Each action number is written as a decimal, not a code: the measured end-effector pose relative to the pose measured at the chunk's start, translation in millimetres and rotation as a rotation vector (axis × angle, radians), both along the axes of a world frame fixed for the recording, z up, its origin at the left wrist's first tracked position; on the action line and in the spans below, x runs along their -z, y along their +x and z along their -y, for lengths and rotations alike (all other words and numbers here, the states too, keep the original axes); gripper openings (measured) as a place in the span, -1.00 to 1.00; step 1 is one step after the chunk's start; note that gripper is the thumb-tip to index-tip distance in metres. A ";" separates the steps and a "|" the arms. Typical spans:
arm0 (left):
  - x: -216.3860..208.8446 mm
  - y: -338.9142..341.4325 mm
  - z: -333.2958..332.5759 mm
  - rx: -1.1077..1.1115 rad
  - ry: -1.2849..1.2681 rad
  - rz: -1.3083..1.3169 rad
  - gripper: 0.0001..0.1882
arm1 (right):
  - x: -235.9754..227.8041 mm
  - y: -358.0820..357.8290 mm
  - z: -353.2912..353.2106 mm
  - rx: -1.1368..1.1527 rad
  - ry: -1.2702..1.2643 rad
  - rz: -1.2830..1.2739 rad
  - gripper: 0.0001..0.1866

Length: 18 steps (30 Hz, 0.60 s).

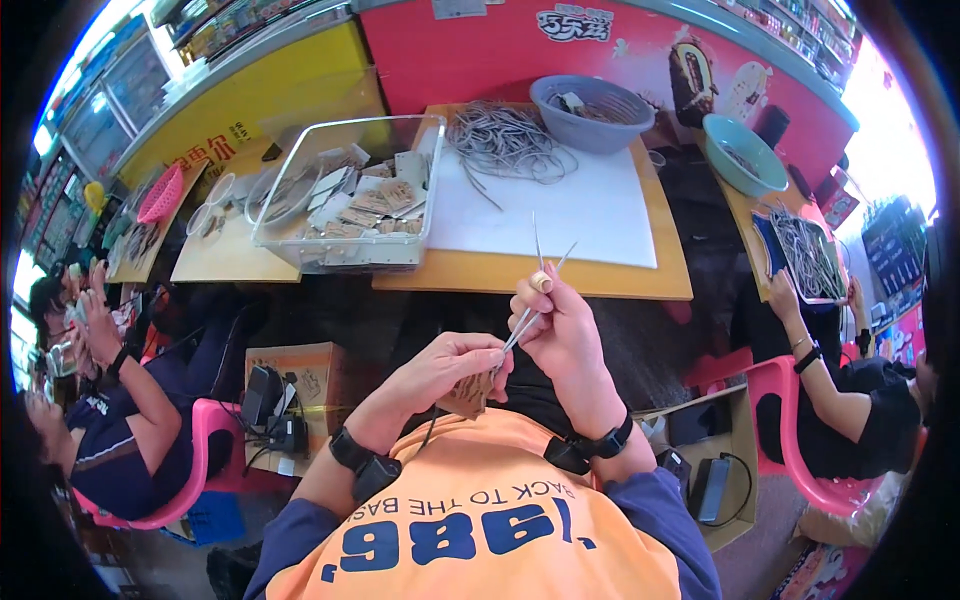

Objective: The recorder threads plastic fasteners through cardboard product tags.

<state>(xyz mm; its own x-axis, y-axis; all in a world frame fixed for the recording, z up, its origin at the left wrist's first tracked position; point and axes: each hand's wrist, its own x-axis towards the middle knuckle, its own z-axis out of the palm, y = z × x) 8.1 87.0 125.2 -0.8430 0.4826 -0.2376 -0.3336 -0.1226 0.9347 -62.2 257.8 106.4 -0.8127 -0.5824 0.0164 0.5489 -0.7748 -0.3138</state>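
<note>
My left hand is closed in front of my orange shirt, pinching a small brown card. Part of that card is hidden behind the fingers. Just to the right, my right hand is closed on a thin grey cord. It stretches between the two hands, and two loose ends stick up above the right fingers. A tan band wraps one finger of this hand. On the table ahead lies a tangled pile of similar grey cords, on a white sheet.
A clear plastic bin of brown and white cards stands ahead left. A grey-blue basin and a green basin are farther back. People sit on both sides on pink chairs. Open cardboard boxes flank me.
</note>
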 end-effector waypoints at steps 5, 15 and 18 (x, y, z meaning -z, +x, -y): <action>42.9 0.3 29.5 -0.156 0.132 0.242 -0.77 | 32.6 -16.5 9.3 -0.045 0.407 0.065 -0.72; 84.2 -9.0 29.6 -0.520 0.748 0.010 -0.66 | 15.8 10.4 22.3 -0.243 1.279 -1.162 -0.72; 74.3 -19.2 37.3 -0.511 0.931 0.122 -0.55 | -43.5 -39.2 -0.7 -0.161 1.260 -1.080 -0.77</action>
<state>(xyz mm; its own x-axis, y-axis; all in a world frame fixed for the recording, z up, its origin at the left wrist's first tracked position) -11.1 49.7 50.9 -0.9921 0.1137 -0.0539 -0.1256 -0.9226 0.3649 -101.5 258.5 150.0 -0.6749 -0.7376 -0.0205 -0.2780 0.2799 -0.9189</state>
